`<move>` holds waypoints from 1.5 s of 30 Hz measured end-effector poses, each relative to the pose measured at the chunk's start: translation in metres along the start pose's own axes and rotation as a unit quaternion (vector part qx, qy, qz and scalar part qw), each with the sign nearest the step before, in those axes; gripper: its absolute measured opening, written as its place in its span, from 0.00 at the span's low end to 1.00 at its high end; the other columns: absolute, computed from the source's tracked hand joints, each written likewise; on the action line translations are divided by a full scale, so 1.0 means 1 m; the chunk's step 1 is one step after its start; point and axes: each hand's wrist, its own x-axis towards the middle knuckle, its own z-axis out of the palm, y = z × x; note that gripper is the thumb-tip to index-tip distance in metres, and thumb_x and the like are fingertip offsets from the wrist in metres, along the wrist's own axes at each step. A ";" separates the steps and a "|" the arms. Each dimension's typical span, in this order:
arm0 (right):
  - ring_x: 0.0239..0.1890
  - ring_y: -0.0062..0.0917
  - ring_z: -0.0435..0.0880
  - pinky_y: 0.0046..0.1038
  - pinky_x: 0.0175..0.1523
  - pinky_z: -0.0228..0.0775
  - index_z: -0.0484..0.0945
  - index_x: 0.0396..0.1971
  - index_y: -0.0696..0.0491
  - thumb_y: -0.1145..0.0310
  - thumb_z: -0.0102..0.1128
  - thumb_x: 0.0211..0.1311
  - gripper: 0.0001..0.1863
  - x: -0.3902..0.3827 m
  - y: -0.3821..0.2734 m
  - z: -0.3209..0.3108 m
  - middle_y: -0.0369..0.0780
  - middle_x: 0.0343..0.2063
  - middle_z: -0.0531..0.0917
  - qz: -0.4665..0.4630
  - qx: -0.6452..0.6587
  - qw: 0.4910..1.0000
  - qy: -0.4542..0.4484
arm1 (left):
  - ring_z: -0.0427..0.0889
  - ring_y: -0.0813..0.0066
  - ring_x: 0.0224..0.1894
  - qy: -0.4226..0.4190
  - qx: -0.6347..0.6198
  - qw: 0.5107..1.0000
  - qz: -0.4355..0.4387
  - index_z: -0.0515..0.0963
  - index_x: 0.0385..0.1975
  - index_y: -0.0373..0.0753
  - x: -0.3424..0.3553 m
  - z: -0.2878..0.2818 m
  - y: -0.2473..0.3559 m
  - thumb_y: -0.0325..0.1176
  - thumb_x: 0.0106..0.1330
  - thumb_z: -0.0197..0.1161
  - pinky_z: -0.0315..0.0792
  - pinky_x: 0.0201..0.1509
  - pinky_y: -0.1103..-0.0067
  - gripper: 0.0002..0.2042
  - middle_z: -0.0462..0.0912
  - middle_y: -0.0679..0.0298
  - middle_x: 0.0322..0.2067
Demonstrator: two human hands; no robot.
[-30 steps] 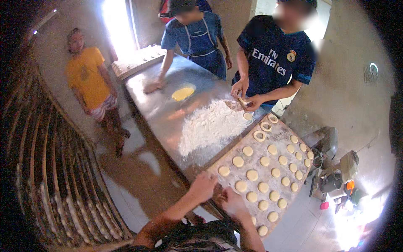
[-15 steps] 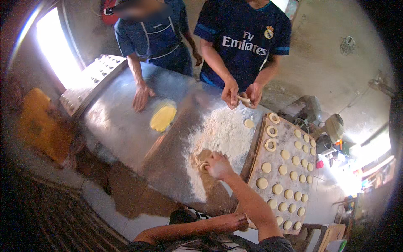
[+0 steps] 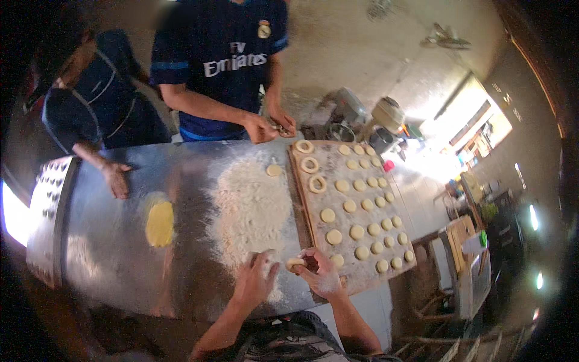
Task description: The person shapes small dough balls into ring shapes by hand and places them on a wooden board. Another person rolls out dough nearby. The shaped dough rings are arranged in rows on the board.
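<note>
Between the thumb and fingers of my right hand [image 3: 321,276] is a small pale dough ring [image 3: 295,263], held at the lower left edge of a floured board [image 3: 330,218]. My left hand [image 3: 256,281] hovers over or rests on the near edge of the flour heap [image 3: 252,205], thumb apart from loosely bent fingers, with nothing visible in it. Several round dough pieces [image 3: 357,231] lie in rows on the board. Along its left side sit three dough rings, one of them the nearest ring [image 3: 317,184]. A lone dough disc [image 3: 274,171] lies at the flour's far edge.
A metal table [image 3: 114,241] carries a flat yellow dough piece [image 3: 160,223] left of the flour. Across it, one person [image 3: 217,72] handles something small; another person's hand [image 3: 116,179] rests on the table. A tray [image 3: 51,205] of small pieces stands far left.
The view has swung right. My right hand has moved from the flour to the board's edge with the dough ring. My left hand has come forward from near my body to the flour.
</note>
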 end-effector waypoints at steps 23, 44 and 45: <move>0.43 0.28 0.75 0.28 0.49 0.66 0.61 0.62 0.55 0.71 0.59 0.54 0.33 -0.045 0.039 -0.038 0.42 0.34 0.79 -0.008 0.698 0.715 -0.029 | 0.75 0.65 0.36 -0.030 -0.453 0.887 0.090 0.65 0.44 0.36 0.001 0.089 0.057 0.30 0.65 0.56 0.72 0.44 0.71 0.11 0.73 0.59 0.35; 0.28 0.30 0.81 0.27 0.37 0.72 0.55 0.62 0.46 0.47 0.50 0.69 0.30 -0.069 0.001 -0.161 0.42 0.29 0.81 0.027 0.486 0.873 0.027 | 0.84 0.55 0.23 0.007 -0.131 0.979 0.155 0.69 0.42 0.37 0.027 0.183 0.142 0.41 0.74 0.52 0.77 0.25 0.67 0.12 0.81 0.56 0.25; 0.27 0.32 0.81 0.28 0.38 0.73 0.57 0.60 0.45 0.49 0.49 0.70 0.26 -0.068 0.000 -0.165 0.43 0.29 0.81 0.065 0.453 0.888 0.045 | 0.84 0.55 0.23 0.023 -0.113 0.974 0.193 0.69 0.41 0.37 0.033 0.185 0.154 0.40 0.74 0.52 0.77 0.25 0.67 0.11 0.81 0.55 0.25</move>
